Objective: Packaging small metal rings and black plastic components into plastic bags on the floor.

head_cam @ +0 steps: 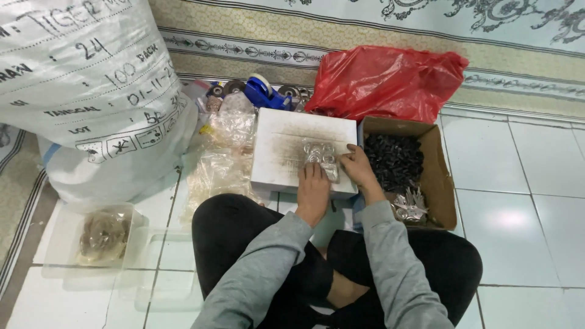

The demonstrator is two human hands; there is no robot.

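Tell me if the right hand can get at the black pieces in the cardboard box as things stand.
Probably yes. The right hand rests on the small clear packet atop the white box, right beside the open cardboard box. The black pieces lie uncovered, with nothing between them and the hand.

Grey long sleeves run right down to the wrists, soft and a little creased. Bare hands, left point(312, 192) and right point(358, 169). Black trousers below.
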